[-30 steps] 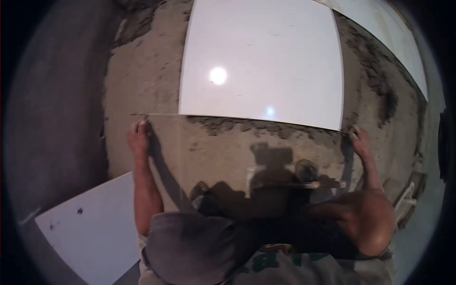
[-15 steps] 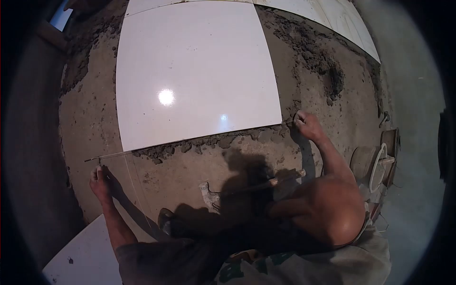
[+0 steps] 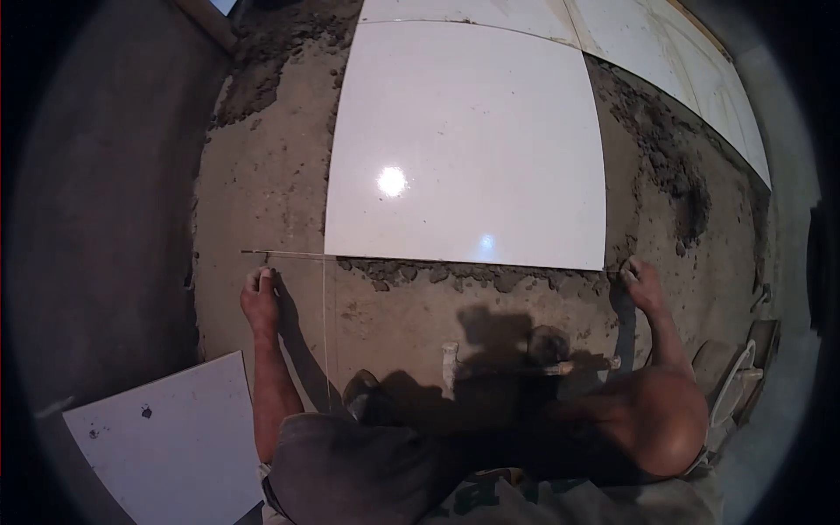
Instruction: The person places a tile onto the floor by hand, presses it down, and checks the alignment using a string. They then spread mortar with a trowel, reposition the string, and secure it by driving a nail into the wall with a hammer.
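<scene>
Floor (image 3: pixel 262 192): rough, grey-brown. Tile (image 3: pixel 468 144): 1, white, lying flat between the floor's left and right edges. 2nd tile (image 3: pixel 175 437): white, spotted, near left corner of floor. Hammer (image 3: pixel 450 363): on floor, nearer than the tile. Right hand (image 3: pixel 646 287): fingers curled, beside tile's near right corner. Left hand (image 3: pixel 260 304): fingertips together, beside string (image 3: pixel 297 254). Grip, both: cannot tell.

Site: building site, unfinished interior.
Floor (image 3: pixel 234 197): bare, rough, partly covered by white tiles (image 3: pixel 490 131).
Mortar (image 3: pixel 661 157): dark, crumbled, beside the tiles.
String (image 3: pixel 325 337): thin, stretched across the floor.
Hammer (image 3: pixel 450 363): lying there.
</scene>
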Tool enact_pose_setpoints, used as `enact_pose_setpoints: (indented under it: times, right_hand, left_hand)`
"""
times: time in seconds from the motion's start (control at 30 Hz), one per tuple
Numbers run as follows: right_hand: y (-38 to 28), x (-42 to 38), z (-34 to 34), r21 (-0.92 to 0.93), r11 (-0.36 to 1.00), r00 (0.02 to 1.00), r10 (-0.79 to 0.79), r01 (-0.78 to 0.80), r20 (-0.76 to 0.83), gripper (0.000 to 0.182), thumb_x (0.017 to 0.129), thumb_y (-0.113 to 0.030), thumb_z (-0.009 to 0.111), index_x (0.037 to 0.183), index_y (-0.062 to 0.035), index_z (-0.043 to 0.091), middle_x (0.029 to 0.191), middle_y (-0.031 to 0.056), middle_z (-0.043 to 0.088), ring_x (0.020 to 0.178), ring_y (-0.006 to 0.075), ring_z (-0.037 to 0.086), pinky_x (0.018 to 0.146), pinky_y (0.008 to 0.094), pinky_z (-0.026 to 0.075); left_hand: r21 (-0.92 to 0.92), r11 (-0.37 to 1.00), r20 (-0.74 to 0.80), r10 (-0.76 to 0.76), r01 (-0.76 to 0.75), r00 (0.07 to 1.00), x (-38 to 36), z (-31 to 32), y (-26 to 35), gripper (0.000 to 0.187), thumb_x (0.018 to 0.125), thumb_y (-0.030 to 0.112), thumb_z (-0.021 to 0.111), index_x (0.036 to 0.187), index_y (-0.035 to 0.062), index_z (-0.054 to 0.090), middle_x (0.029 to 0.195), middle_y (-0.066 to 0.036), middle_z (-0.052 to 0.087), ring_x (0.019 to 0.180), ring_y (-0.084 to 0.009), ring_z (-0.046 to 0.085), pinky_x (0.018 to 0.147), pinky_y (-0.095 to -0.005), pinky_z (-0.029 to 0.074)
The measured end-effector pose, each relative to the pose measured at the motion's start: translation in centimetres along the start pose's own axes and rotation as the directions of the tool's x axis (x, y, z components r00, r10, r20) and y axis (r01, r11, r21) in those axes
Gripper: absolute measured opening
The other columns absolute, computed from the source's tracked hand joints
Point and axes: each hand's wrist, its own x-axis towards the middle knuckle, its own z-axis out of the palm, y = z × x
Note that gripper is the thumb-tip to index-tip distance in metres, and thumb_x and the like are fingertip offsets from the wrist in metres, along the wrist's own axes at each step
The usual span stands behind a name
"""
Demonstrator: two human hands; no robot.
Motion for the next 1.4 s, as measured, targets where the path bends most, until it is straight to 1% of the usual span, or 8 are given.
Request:
enact_pose_setpoints:
  times: [0.33,0.4,0.9,1.03,1.13,1.2,1.27,1.4]
  right_hand:
    - [0.7,-1.1,-0.9,-0.069,0.998,1.0,-0.001,0.001,-0.001,0.014,0.077,-0.01,0.06,0.081,0.001,0.052,0.074,0.0175,0.055,0.065,0.0237,0.051,0.062,0.0362,0.042]
    - [-1.5,-1.9,-2.0,0.0,1.0,1.0,-0.008,0.008,-0.016,0.013,0.077,-0.009,0.06,0.082,0.001,0.053,0.073,0.0173,0.055,0.065,0.0248,0.052,0.063,0.0364,0.042]
    - [-5.0,-2.2,-4.1,0.084,0.994,0.987,-0.078,0.067,0.14,0.012,0.076,-0.005,0.061,0.084,0.0002,0.053,0.079,0.0152,0.054,0.076,0.0295,0.054,0.071,0.0367,0.043]
    - [-4.3,-4.2,-0.9,-0.413,0.874,0.926,-0.344,0.256,-0.155,0.03,0.079,-0.012,0.062,0.105,-0.0022,0.052,0.102,0.0197,0.053,0.101,0.0387,0.049,0.083,0.0479,0.04]
    - [-8.4,-5.6,0.9,-0.159,0.876,0.847,-0.481,0.455,-0.226,0.031,0.08,-0.015,0.062,0.107,-0.0031,0.053,0.106,0.0198,0.052,0.101,0.0405,0.048,0.086,0.0491,0.04]
    - [-9.7,-6.6,2.9,0.012,0.854,0.848,-0.519,0.521,0.108,0.034,0.082,-0.018,0.061,0.112,-0.0032,0.053,0.113,0.0205,0.049,0.107,0.0397,0.048,0.088,0.0474,0.04]
    - [-12.9,-7.0,4.1,0.158,0.976,0.794,0.023,-0.15,0.607,0.036,0.085,-0.02,0.06,0.115,-0.0018,0.053,0.119,0.0222,0.047,0.115,0.0378,0.045,0.094,0.0456,0.04]
    - [-13.8,-7.6,5.9,0.098,0.995,0.889,-0.074,0.033,0.452,0.03,0.082,-0.022,0.058,0.105,-0.0038,0.054,0.11,0.018,0.049,0.108,0.0333,0.046,0.09,0.0421,0.039]
  left_hand:
    - [0.004,1.0,-0.161,-0.021,0.022,0.987,-1.7,0.1,3.6,0.028,0.089,0.024,0.057,0.099,-0.0019,0.06,0.091,-0.01,0.064,0.083,-0.0163,0.06,0.079,-0.0299,0.047]
    - [0.231,0.95,-0.278,0.272,-0.211,0.921,-1.8,0.0,4.4,0.029,0.089,0.024,0.057,0.101,-0.0023,0.06,0.095,-0.013,0.064,0.088,-0.0203,0.06,0.081,-0.0327,0.046]
    - [-0.303,0.613,0.623,0.707,-0.729,0.335,-14.3,16.5,17.9,0.029,0.083,0.021,0.063,0.108,0.0072,0.057,0.106,-0.011,0.06,0.102,-0.0308,0.054,0.09,-0.0399,0.04]
    - [-0.209,0.683,0.582,0.662,-0.7,0.473,-13.6,15.2,17.5,0.024,0.083,0.017,0.062,0.104,0.007,0.058,0.103,-0.012,0.061,0.098,-0.0302,0.057,0.087,-0.0399,0.043]
    - [-0.109,0.731,0.483,0.631,-0.673,0.607,-12.6,14.3,17.1,0.022,0.083,0.017,0.061,0.102,0.0054,0.06,0.101,-0.013,0.061,0.097,-0.0305,0.058,0.085,-0.0391,0.044]
    - [-0.094,0.796,0.481,0.562,-0.597,0.673,-12.2,13.7,16.9,0.019,0.083,0.014,0.061,0.099,0.0036,0.061,0.097,-0.014,0.062,0.092,-0.0315,0.059,0.081,-0.0382,0.046]
    - [-0.092,0.787,0.46,0.577,-0.61,0.675,-12.2,13.6,17.0,0.017,0.083,0.013,0.062,0.097,0.0033,0.061,0.095,-0.014,0.063,0.089,-0.0322,0.06,0.079,-0.0387,0.047]
    - [-0.056,0.828,0.528,0.499,-0.558,0.688,-12.9,13.0,17.0,0.018,0.085,0.011,0.06,0.1,0.0004,0.062,0.1,-0.015,0.063,0.097,-0.0276,0.059,0.087,-0.0352,0.045]
